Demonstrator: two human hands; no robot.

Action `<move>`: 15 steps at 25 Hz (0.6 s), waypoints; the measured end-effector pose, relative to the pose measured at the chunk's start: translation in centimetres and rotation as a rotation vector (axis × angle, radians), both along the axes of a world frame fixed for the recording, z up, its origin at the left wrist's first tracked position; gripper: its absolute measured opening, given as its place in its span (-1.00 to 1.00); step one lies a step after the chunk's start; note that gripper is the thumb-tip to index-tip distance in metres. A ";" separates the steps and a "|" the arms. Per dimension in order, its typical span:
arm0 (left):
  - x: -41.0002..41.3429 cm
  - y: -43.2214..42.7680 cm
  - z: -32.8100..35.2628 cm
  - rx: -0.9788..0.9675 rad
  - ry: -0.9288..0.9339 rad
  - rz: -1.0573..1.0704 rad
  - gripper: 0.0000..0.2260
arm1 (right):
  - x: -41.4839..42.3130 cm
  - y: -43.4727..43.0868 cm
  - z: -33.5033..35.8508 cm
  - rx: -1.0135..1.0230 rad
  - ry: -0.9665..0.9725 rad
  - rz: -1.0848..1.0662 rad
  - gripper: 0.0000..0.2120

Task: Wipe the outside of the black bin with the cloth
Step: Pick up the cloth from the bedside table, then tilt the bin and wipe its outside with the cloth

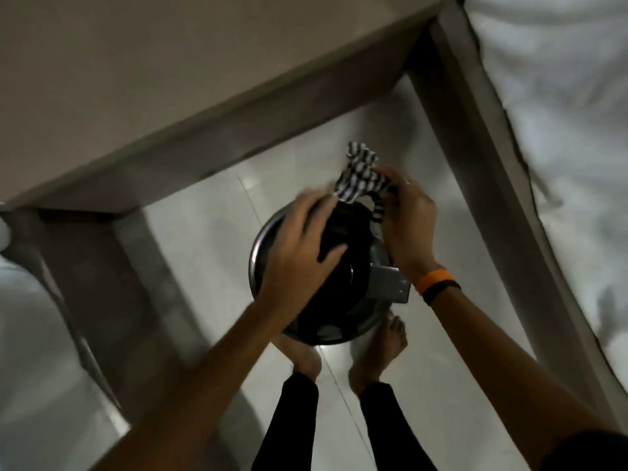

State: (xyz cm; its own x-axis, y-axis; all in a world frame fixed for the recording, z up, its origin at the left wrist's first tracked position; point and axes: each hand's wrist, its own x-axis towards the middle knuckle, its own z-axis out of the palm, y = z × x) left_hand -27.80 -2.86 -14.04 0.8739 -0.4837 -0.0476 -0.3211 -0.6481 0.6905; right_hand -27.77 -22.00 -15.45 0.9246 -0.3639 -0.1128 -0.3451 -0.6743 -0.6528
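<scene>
Left hand (299, 246) spread flat over round, glossy black bin (339, 300) on pale shiny tiles (204, 239), fingertips pinching one end of soft striped cloth (360, 175). Right hand (404, 219) gripping the other end, above the far rim. Orange band (433, 278) at wrist.

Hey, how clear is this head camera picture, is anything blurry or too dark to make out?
Head view: dim and soft throughout; motion blur smears the left hand and its fingers over the black bin; the striped cloth held by the right hand is somewhat sharper; pale glare streaks the floor tiles; wide-angle distortion slants the table edge.
</scene>
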 end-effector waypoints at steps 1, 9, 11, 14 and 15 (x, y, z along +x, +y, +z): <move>-3.8 -0.1 -0.8 0.092 -0.050 -0.089 -0.34 | -2.3 -0.5 -0.2 0.049 0.018 -0.061 -0.63; -15.3 -2.9 -6.8 0.869 -0.082 -0.350 -0.30 | -15.2 -2.6 -0.7 0.420 0.003 -0.279 -0.64; -14.3 -4.1 -6.6 0.835 -0.059 -0.287 -0.21 | -16.9 -2.9 -0.8 0.548 -0.072 -0.372 -0.66; -11.5 -4.9 -5.8 0.695 0.017 -0.129 0.08 | -18.2 -3.4 -1.7 0.713 -0.168 -0.553 -0.64; -10.3 -4.8 -5.1 0.638 0.087 -0.075 0.16 | -18.3 -3.3 -2.2 0.753 -0.185 -0.599 -0.65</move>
State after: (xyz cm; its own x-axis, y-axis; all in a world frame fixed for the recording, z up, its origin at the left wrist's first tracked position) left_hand -38.08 -7.66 -19.16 0.8188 -0.3964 -0.4153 -0.3415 -0.9178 0.2026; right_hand -46.07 -25.32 -17.62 0.6372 -0.6706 -0.3799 -0.3433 0.1943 -0.9189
